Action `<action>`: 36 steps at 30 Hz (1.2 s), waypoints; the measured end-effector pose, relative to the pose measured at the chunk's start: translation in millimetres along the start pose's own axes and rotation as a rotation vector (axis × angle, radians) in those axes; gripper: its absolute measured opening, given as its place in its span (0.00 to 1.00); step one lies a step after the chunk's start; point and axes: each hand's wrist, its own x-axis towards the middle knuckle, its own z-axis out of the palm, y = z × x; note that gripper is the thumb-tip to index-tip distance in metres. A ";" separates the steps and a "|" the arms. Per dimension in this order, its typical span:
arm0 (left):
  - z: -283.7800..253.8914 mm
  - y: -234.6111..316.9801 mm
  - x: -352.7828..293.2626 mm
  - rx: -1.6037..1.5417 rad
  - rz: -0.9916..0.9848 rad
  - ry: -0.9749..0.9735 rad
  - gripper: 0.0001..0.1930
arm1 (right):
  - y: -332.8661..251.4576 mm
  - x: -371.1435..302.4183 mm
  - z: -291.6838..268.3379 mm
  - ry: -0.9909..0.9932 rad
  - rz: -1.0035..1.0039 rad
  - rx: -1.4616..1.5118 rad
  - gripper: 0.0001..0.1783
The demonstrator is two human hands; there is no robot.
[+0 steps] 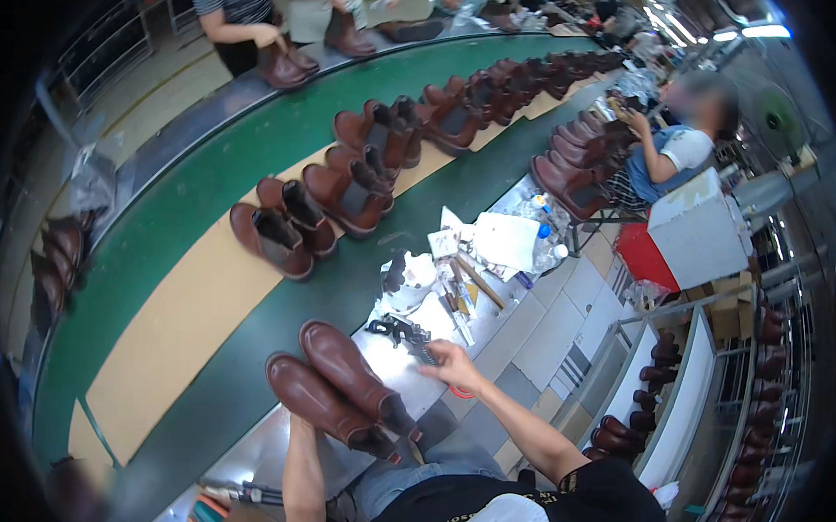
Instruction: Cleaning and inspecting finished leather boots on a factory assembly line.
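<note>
A pair of brown leather ankle boots (351,394) is just in front of me at the near table edge, toes pointing away to the left. My left hand (303,428) reaches under the nearer boot; its fingers are hidden behind the leather. To the right of the boots, my right hand (448,364) has its fingers curled together at a small dark item beside a tangle of black parts (400,332). What exactly it grips is too small to make out. These parts lie on the shiny metal tabletop.
A row of brown boots (356,190) stands on a green conveyor (176,211) with tan board. White paper (503,241), bottles (554,254) and hand tools (477,281) clutter the table beyond my right hand. Co-workers (684,151) handle boots nearby. A shelf rack (678,399) stands right.
</note>
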 end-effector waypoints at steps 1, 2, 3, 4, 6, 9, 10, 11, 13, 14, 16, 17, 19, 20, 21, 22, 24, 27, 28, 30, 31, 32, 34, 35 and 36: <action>-3.0 1.8 -5.3 -0.021 -0.010 0.035 0.15 | 19.5 17.1 1.9 -0.038 0.074 0.018 0.27; -10.5 11.8 14.9 -0.042 -0.017 0.092 0.15 | 29.9 29.1 9.7 -0.098 0.151 0.034 0.24; -16.0 18.1 27.3 -0.059 -0.016 0.175 0.14 | 31.4 35.1 17.7 -0.025 0.058 -0.029 0.22; -23.6 24.7 45.9 -0.075 -0.011 0.260 0.14 | 32.9 41.9 22.8 0.046 -0.040 -0.082 0.19; -26.1 25.6 51.0 -0.118 0.015 0.432 0.14 | 22.1 47.0 23.7 0.048 0.004 0.215 0.17; -22.8 21.6 38.3 -0.176 0.062 0.570 0.14 | 0.9 22.1 22.9 0.063 0.060 0.316 0.18; -20.9 19.6 33.1 -0.198 0.075 0.593 0.14 | -6.1 7.8 27.0 0.128 0.054 0.428 0.19; -23.0 21.3 24.9 -0.223 0.084 0.608 0.13 | -29.1 -6.5 27.7 0.097 0.057 0.425 0.19; -21.0 18.8 11.7 -0.282 0.085 0.605 0.13 | -89.7 -39.8 21.1 0.123 0.039 0.557 0.19; -19.9 19.3 10.0 -0.309 0.085 0.593 0.13 | -107.2 -50.1 15.7 0.120 0.039 0.552 0.19; -18.3 18.0 7.6 -0.361 0.086 0.568 0.13 | -132.5 -63.6 8.5 -0.102 -0.008 0.460 0.21; -17.6 18.3 8.1 -0.389 0.083 0.547 0.13 | -146.0 -69.1 9.0 -0.096 -0.010 0.454 0.21; -17.0 16.3 6.2 -0.437 0.078 0.511 0.13 | -167.3 -75.9 17.3 -0.210 -0.104 0.327 0.22; -17.0 15.8 5.7 -0.462 0.074 0.493 0.12 | -174.5 -76.7 19.3 -0.206 -0.105 0.324 0.22; -17.1 14.3 8.5 -0.486 0.070 0.474 0.12 | -180.9 -75.5 21.2 -0.248 -0.173 0.188 0.22; -16.7 13.2 9.0 -0.511 0.066 0.455 0.12 | -187.7 -73.9 23.5 -0.288 -0.240 0.051 0.22; -18.7 14.5 12.3 -0.260 0.109 0.352 0.12 | -193.2 -71.8 28.6 -0.256 -0.241 -0.038 0.22; -32.3 1.6 -3.1 -0.257 0.111 0.361 0.13 | -186.2 -73.8 31.7 -0.047 -0.116 0.151 0.21; -39.1 -6.8 -13.5 -0.506 0.065 0.466 0.14 | -183.4 -78.3 25.0 -0.059 -0.120 0.150 0.21; -18.2 12.0 2.2 -0.497 0.129 0.410 0.14 | -179.5 -84.3 4.9 -0.030 -0.223 -0.124 0.21; -2.5 29.4 10.5 -0.474 0.133 0.379 0.13 | -187.8 -90.0 -2.3 -0.072 -0.200 -0.073 0.21; 9.6 43.1 11.1 -0.446 0.145 0.355 0.12 | -193.3 -93.5 -0.4 -0.074 -0.202 -0.073 0.21; 14.8 44.7 14.9 -0.476 0.122 0.365 0.12 | -200.5 -97.0 9.0 -0.133 -0.116 0.148 0.19; 16.0 46.7 15.1 -0.497 0.103 0.385 0.12 | -201.6 -87.4 16.6 -0.153 -0.220 0.065 0.18; 16.0 47.5 18.7 -0.520 0.078 0.398 0.11 | -199.6 -78.2 23.2 -0.142 -0.217 0.064 0.18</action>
